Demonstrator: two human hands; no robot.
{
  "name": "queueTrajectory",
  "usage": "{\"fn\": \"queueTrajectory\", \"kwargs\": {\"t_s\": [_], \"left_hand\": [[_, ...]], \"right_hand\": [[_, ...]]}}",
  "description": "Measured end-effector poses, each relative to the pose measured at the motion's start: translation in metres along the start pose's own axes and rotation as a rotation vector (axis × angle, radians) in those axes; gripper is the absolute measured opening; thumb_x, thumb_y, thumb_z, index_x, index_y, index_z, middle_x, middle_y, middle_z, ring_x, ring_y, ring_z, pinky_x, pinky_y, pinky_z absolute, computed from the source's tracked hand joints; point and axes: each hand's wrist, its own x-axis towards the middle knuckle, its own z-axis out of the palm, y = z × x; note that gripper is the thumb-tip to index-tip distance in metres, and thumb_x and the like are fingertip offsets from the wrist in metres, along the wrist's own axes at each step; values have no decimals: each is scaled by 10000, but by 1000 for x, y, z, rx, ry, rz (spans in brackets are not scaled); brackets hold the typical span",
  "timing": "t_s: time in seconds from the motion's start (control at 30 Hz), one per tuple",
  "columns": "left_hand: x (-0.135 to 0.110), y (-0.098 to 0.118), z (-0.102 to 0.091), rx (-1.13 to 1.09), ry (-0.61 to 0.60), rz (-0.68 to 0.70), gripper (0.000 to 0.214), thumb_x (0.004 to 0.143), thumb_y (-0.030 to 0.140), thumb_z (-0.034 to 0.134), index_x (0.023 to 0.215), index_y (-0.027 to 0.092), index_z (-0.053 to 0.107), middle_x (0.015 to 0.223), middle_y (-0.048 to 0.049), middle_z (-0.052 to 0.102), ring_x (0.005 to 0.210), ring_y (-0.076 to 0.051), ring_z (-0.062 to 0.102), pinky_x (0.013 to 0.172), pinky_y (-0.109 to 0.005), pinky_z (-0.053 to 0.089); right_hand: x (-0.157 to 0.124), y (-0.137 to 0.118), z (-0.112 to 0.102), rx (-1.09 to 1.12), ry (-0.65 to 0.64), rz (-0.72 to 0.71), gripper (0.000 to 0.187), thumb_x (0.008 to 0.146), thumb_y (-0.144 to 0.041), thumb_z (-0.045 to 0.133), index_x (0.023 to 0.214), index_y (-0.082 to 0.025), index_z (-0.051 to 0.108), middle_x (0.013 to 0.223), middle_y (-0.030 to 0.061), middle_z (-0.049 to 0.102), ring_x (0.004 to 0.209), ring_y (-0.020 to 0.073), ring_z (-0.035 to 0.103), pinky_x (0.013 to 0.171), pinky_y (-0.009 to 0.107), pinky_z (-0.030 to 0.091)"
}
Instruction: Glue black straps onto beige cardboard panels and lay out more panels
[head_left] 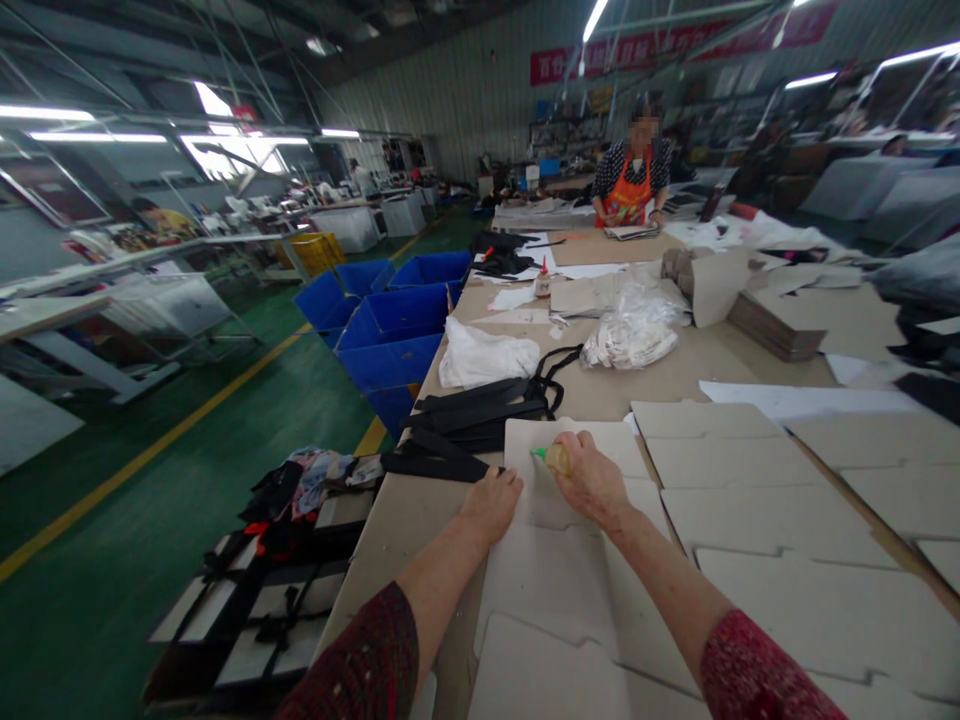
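Note:
My right hand [592, 480] is closed around a small yellowish glue bottle [556, 459] with a green tip that points left onto a pale cardboard cutout [559, 560]. My left hand [491, 503] rests flat on the left edge of that cutout, fingers stretched out, and holds nothing. Several more cutouts of the same kind [750, 520] lie in overlapping rows to the right on the long brown table [397, 530]. Black straps [472, 415] lie just beyond my hands.
White plastic bags [484, 355] and a stack of cardboard [780, 325] lie further up the table. A person in an orange apron [630, 185] works at the far end. Blue bins [394, 335] stand left of the table, and a box of black-and-white pieces [255, 600] sits on the green floor.

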Motion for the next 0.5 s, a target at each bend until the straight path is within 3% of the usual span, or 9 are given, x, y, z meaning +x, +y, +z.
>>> {"fn": "queueTrajectory", "kwargs": {"t_s": [0.33,0.5], "left_hand": [[1,0,2,-11,-4,-1,411,885,55,352,1214,179,564,1323,-109,559,1147,-257,499,968,-388,458],[0,0,1,17,-5,0,399,889,62,362,1217,173,561,1341,-96,555,1145,-252,510,972,-374,460]], "right_hand": [[2,11,-12,74,-62,44,284,872,-373,575,1118,-265,485,1057,35,549,768,190,627,578,276,323],[1,3,1,280,-35,86,293,827,-306,604,1102,-261,517,1061,35,539,746,165,588,613,273,343]]}}
